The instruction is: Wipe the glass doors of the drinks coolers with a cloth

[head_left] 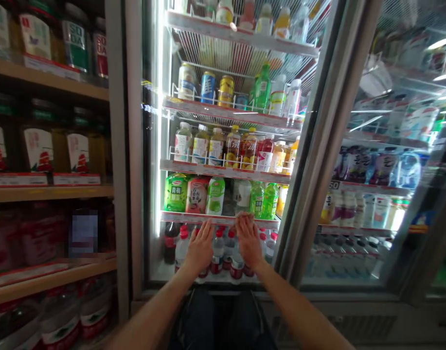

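My left hand (200, 247) reaches forward with its fingers stretched out, near the price-label strip of a lower cooler shelf (223, 220). To its right, my right hand (249, 243) has its fingers extended and close together, tips at the same strip; whether they touch it is not clear. Nothing shows in either hand. Just above the fingers stand a green bottle with a white label (216, 197), a red tea bottle (196, 195) and a pale-labelled bottle (242, 194). Below and behind the hands are red-capped water bottles (218, 249), partly covered by them.
A lit drinks cooler fills the middle, its upper shelves holding cans (207, 87) and several bottles (233, 146). A metal door frame (328, 146) runs along its right side, with another cooler section (365, 187) beyond. Wooden shelves (62, 190) with large bottles stand at left.
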`<act>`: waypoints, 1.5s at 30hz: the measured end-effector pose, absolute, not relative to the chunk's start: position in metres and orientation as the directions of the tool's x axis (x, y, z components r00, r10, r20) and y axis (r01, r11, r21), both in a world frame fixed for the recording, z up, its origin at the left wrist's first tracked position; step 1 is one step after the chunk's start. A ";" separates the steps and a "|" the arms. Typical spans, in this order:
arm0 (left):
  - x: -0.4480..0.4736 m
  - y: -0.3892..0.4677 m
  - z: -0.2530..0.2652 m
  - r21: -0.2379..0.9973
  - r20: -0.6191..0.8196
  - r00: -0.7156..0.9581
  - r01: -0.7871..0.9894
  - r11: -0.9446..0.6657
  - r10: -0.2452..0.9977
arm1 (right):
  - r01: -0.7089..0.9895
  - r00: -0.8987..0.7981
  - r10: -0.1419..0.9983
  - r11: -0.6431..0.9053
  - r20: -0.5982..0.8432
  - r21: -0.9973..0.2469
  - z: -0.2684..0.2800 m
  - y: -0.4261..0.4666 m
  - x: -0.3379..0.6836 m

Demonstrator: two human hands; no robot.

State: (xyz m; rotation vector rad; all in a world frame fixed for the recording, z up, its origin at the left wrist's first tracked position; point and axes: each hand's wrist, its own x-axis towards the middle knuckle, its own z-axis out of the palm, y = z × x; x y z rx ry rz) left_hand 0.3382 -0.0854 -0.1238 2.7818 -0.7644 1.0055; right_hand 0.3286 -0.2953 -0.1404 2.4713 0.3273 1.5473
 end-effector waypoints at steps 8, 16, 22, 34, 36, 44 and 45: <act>0.342 -0.080 -0.134 -0.115 0.641 0.618 -0.509 -0.853 -0.455 | 0.125 0.443 0.341 -0.939 0.829 0.320 -0.117 -0.278 0.340; 0.338 -0.066 -0.131 -0.110 0.619 0.641 -0.501 -0.859 -0.453 | 0.293 0.445 0.597 -0.801 0.667 0.522 -0.132 -0.264 0.341; 0.340 -0.060 -0.131 -0.105 0.638 0.645 -0.468 -0.877 -0.421 | 0.159 0.420 0.413 -0.910 0.808 0.382 -0.101 -0.250 0.352; 0.358 -0.035 -0.102 -0.032 0.732 0.637 -0.322 -0.946 -0.242 | 0.244 0.453 0.458 -0.889 0.765 0.388 -0.080 -0.222 0.360; 0.359 -0.035 -0.101 -0.027 0.720 0.649 -0.327 -0.945 -0.245 | 0.276 0.429 0.531 -0.847 0.731 0.454 -0.082 -0.218 0.360; 0.362 -0.019 -0.100 0.002 0.735 0.642 -0.321 -0.947 -0.216 | 0.306 0.406 0.507 -0.859 0.760 0.410 -0.049 -0.195 0.372; 0.363 -0.015 -0.098 0.014 0.734 0.650 -0.307 -0.952 -0.199 | 0.308 0.409 0.504 -0.861 0.761 0.404 -0.047 -0.192 0.373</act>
